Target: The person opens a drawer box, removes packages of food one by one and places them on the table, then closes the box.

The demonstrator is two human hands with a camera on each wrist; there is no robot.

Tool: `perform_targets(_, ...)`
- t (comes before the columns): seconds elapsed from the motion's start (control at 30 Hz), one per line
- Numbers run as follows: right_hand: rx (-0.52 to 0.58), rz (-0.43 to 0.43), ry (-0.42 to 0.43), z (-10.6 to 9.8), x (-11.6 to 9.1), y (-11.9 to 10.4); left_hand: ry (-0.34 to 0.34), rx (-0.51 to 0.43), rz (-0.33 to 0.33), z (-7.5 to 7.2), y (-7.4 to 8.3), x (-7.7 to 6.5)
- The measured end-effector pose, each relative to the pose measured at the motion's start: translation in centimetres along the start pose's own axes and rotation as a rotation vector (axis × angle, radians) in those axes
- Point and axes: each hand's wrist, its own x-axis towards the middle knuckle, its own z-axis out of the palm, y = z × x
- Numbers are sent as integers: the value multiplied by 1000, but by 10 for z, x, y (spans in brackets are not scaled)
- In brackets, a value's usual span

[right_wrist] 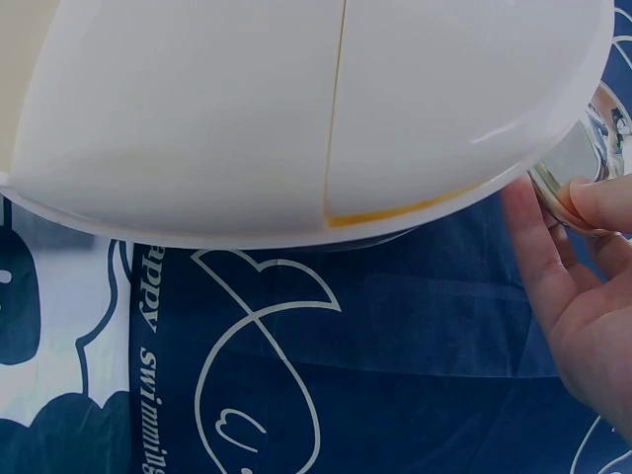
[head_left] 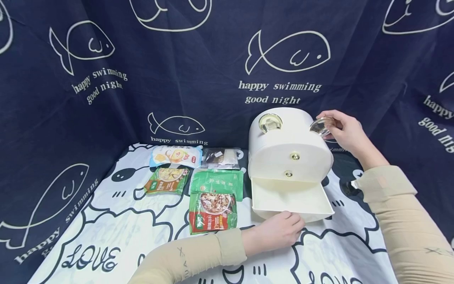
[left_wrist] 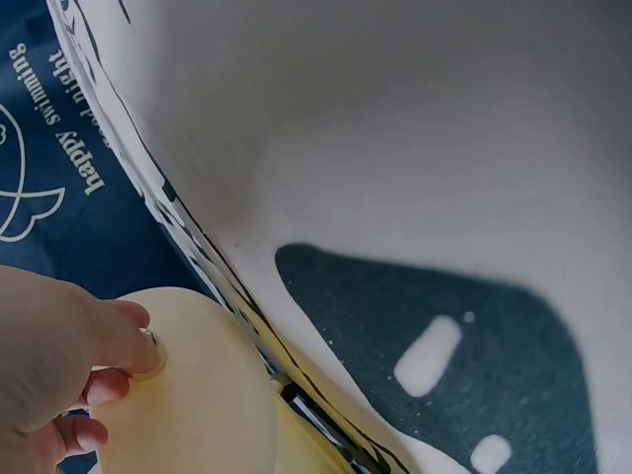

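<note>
A white rounded drawer box (head_left: 283, 146) with shiny round ears and gold knobs stands on the table. Its bottom drawer (head_left: 287, 195) is pulled out toward me; the part of its inside that shows holds nothing. My left hand (head_left: 276, 230) is at the drawer's front, pinching its gold knob (left_wrist: 150, 357), which the left wrist view shows partly behind the fingers. At the box's right side, my right hand (head_left: 340, 130) grips the mirror-like right ear (right_wrist: 583, 168) between thumb and fingers. The left ear (head_left: 270, 123) is untouched.
Several food packets lie left of the box: a blue-and-white one (head_left: 176, 156), a dark clear-wrapped one (head_left: 221, 158), a brown-green one (head_left: 167, 180), a green one (head_left: 217, 181) and a red-green one (head_left: 213, 213). A dark fish-print curtain (head_left: 198, 71) hangs behind the table.
</note>
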Motion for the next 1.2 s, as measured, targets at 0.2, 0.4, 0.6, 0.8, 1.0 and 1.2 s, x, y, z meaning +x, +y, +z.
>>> perform_targets(0.2, 3, -3, -4, -1, 1, -1, -10, -21, 1, 1, -1, 2)
perform_targets(0.4, -3, -8, 2, 0, 0, -1, 3, -34, -18, 3, -3, 4)
perform_targets(0.6, -2, -3, 2, 0, 0, -2, -9, -42, -27, 6, -7, 5)
perform_targets(0.8, -5, -7, 9, 0, 0, -1, 9, -36, -32, 12, -13, 4)
perform_targets(1.0, -4, 4, 7, 0, -1, 0, 32, -15, -41, 20, -18, 5)
perform_targets(1.2, 6, 6, 1, 0, -1, 0, 9, -9, -59, 29, -21, 8)
